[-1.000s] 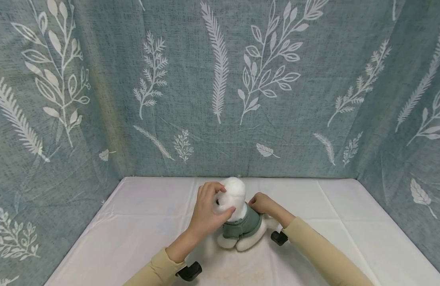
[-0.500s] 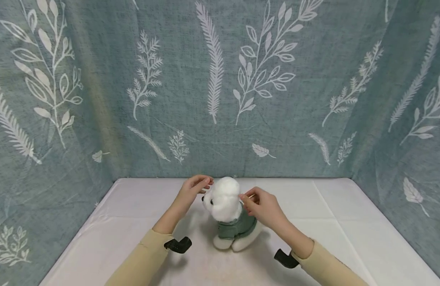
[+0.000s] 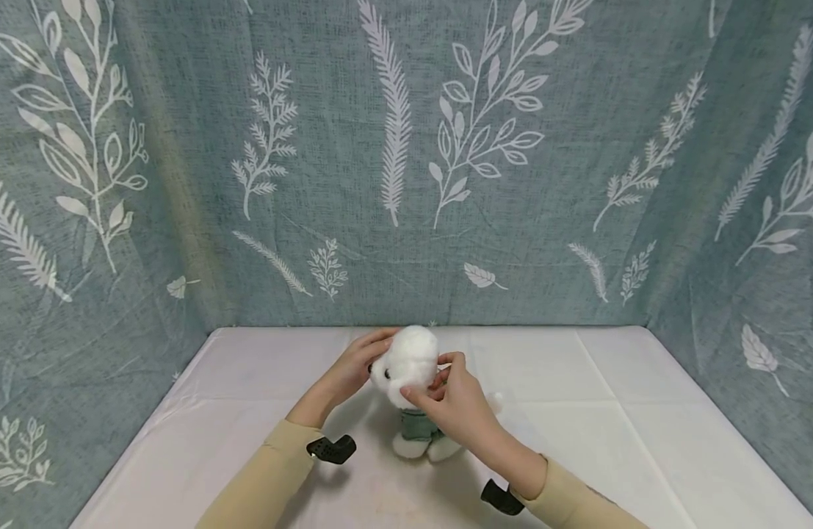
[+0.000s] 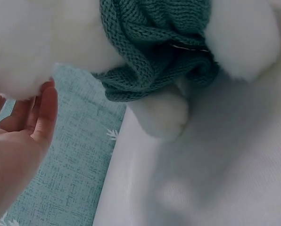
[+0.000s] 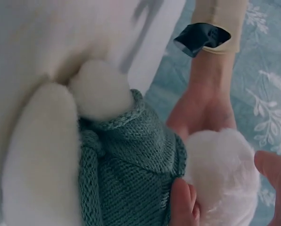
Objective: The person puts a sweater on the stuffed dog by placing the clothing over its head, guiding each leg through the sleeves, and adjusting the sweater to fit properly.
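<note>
A white plush dog (image 3: 414, 356) stands on the table in a green knitted sweater (image 3: 416, 425), its dark nose and eye turned to the left. My left hand (image 3: 343, 371) lies along the far left side of the head with its fingers fairly straight; in the left wrist view, its fingers (image 4: 47, 110) touch the fur beneath the head. My right hand (image 3: 468, 411) holds the head from the right, thumb on the near cheek and fingers behind. Seen from the right wrist, the fingers (image 5: 180, 202) lie by the sweater's collar. The right hand covers part of the body.
A white cloth covers the table (image 3: 598, 426). Blue-green curtains (image 3: 353, 184) with white leaf prints hang behind it and at both sides. A black wrist mount (image 3: 332, 449) sits below the left sleeve, another black mount (image 3: 501, 498) below the right.
The left hand has moved from the face's near side to the head's far left side. The right hand has come from the dog's back forward onto the head, which now faces more left.
</note>
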`<state>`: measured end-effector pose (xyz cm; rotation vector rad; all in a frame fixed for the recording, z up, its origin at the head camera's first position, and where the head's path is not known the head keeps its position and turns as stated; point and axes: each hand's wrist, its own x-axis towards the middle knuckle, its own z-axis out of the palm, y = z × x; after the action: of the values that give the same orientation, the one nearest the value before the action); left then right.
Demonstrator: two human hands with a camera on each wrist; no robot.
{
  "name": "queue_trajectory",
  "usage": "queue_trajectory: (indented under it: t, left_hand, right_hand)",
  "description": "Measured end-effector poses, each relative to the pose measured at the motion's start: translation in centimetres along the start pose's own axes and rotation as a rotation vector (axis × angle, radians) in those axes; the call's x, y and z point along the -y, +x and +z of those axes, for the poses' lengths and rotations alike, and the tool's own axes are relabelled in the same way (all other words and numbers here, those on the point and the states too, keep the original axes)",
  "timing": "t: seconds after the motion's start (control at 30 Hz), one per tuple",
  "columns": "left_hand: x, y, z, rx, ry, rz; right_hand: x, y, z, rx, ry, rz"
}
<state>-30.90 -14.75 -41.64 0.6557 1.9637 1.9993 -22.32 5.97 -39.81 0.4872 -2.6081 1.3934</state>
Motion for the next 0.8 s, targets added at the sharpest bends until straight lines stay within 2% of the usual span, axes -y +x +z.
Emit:
queue_trajectory:
  t: [0.17, 0.27, 0.4, 0.57, 0.8]
  left_hand:
    - [-0.2, -0.5, -0.2, 0.032, -0.006, 0.004]
    - [-0.2, -0.8, -0.2, 0.036, -0.010, 0.003]
    - [-0.2, -1.0, -0.2, 0.022, -0.009, -0.007]
    - [-0.3, -1.2, -0.2, 0.005, 0.006, -0.002]
    - [-0.1, -1.1, 0.0, -0.019, -0.018, 0.022]
  right_hand:
    - [0.2, 0.2, 0.5, -0.015, -0.023, -0.026]
    - [0.3, 0.3, 0.9, -0.015, -0.018, 0.005]
    - [0.4, 0.4, 1.5, -0.032, -0.036, 0.042]
    - [0.3, 0.4, 2.0, -0.071, -0.082, 0.035]
    - [0.6, 0.4, 2.0, -0.070, -0.051, 0.066]
